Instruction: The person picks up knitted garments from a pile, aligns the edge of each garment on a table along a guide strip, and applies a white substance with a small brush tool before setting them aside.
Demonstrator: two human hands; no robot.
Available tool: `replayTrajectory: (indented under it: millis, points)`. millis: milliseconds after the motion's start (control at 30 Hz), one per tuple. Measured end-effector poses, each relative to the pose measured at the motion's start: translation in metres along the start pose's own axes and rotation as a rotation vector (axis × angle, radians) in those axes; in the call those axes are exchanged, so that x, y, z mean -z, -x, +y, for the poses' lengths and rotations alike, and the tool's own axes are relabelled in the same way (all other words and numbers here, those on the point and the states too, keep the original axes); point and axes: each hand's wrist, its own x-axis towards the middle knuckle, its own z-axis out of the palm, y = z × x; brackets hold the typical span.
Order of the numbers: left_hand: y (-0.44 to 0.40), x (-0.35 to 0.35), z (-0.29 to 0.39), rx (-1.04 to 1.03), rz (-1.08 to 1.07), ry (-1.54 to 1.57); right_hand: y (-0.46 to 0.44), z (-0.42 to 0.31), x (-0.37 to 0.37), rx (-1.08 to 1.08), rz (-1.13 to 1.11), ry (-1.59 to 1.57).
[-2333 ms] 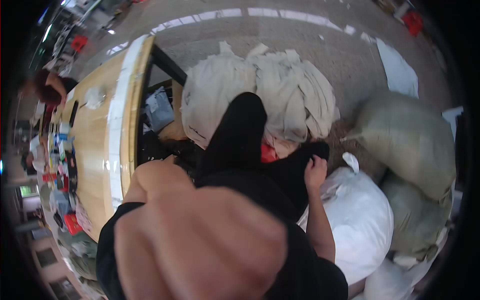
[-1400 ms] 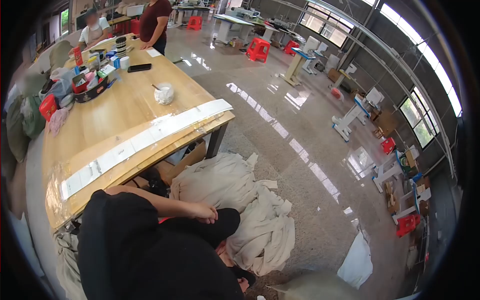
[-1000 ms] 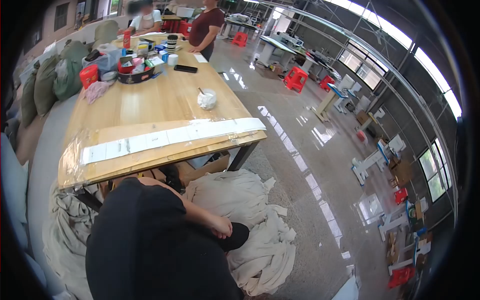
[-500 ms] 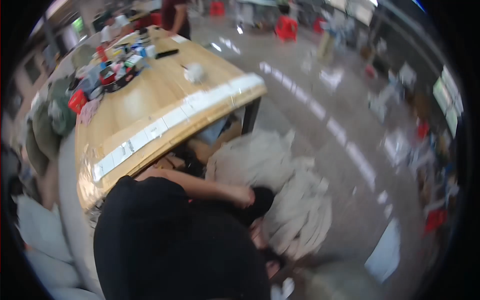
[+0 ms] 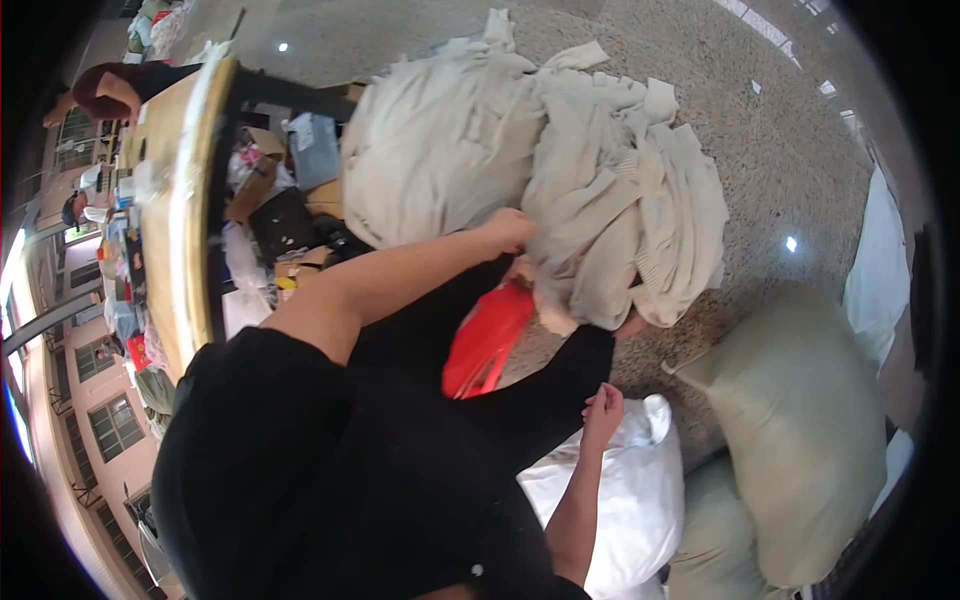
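My left hand [image 5: 512, 231] is stretched forward over my black-clad knee, at the near edge of a heap of beige knitted pieces [image 5: 640, 200]. Its fingers look curled, and their tips are hidden against the fabric and the knee, so what they hold does not show. Beside my right thigh my right hand [image 5: 603, 408] is raised with fingers pressed together, nothing visible in them. Below it stands a white sack [image 5: 645, 480]. A bulging beige bundle [image 5: 440, 145] adjoins the heap. Between my legs shows a red plastic object [image 5: 488, 338], its kind unclear.
A wooden table [image 5: 165, 230] stands at the left, with boxes and bags [image 5: 285, 190] underneath. Full olive-grey sacks [image 5: 810, 430] rest on the right. A white sheet [image 5: 878, 270] lies on the speckled floor [image 5: 760, 190]. Another person's arm [image 5: 118, 92] shows at the upper left.
My view has swung down and right, so the table now lies at the left edge and the beige heap fills the middle. My right hand and the sacks have come into view.
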Motion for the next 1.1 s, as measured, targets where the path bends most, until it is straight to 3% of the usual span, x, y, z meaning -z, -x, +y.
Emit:
replayTrajectory:
  millis: [33,100,133,167,200,233,300,333,367,433,467,567,700,733,800,833,900,933,1000,1033,1100]
  points:
    - [-0.030,0.003,0.008,0.039,0.091,-0.027,-0.035,0.003,0.011,-0.009,0.002,0.008]
    - [-0.080,0.007,0.008,-0.054,0.198,0.073,-0.118,0.020,0.037,0.058,0.183,-0.263]
    - [-0.109,0.008,0.002,-0.079,0.236,0.100,-0.164,0.018,0.056,0.144,0.166,-0.160]
    - [-0.160,0.008,-0.033,-0.053,0.445,0.196,-0.212,0.015,0.076,0.224,0.147,-0.063]
    - [-0.196,0.010,-0.052,-0.032,0.657,0.286,-0.259,0.014,0.094,0.306,0.268,0.319]
    - [-0.205,0.010,-0.052,-0.017,0.664,0.262,-0.320,0.031,0.115,0.332,0.273,0.274]
    - [-0.204,0.001,-0.044,0.158,0.403,0.460,-0.379,-0.010,0.123,0.224,0.375,0.290]
    - [-0.212,-0.009,-0.037,0.265,0.396,0.653,-0.416,-0.012,0.135,0.183,0.321,0.232]
    - [-0.216,-0.018,-0.029,0.282,0.413,0.655,-0.450,-0.011,0.142,0.141,0.264,0.180]
    - [-0.221,-0.035,-0.017,0.244,0.154,1.230,-0.492,-0.029,0.138,0.058,0.135,0.038]
    - [-0.228,-0.040,-0.013,0.262,0.182,1.242,-0.512,-0.038,0.132,-0.028,0.041,-0.111]
    - [-0.248,-0.069,-0.041,0.093,0.111,1.178,-0.551,-0.028,0.103,-0.175,-0.080,-0.245]
    - [-0.296,-0.165,-0.111,0.007,0.508,-0.113,-0.553,-0.015,0.095,-0.217,-0.074,-0.143]
    - [-0.275,-0.181,-0.060,0.012,0.507,-0.304,-0.549,-0.016,0.098,-0.216,-0.068,-0.112]
    - [-0.235,-0.190,0.011,-0.054,0.398,-0.362,-0.534,-0.019,0.103,-0.216,-0.057,-0.045]
    - [-0.215,-0.184,0.044,-0.141,0.263,-0.562,-0.528,-0.021,0.104,-0.207,-0.048,-0.021]
    - [-0.225,-0.200,0.066,-0.078,0.041,-0.507,-0.508,-0.025,0.110,-0.199,-0.030,0.040]
    - [-0.235,-0.215,0.066,-0.079,0.037,-0.483,-0.499,-0.028,0.113,-0.195,-0.026,0.066]
    - [-0.247,-0.239,0.064,-0.117,0.299,-0.038,-0.479,-0.031,0.119,-0.190,-0.007,0.096]
    - [-0.252,-0.241,0.063,-0.118,0.288,-0.031,-0.469,-0.031,0.122,-0.191,0.002,0.103]
    - [-0.271,-0.218,0.067,-0.062,0.035,0.000,-0.447,-0.027,0.128,-0.202,0.019,0.110]
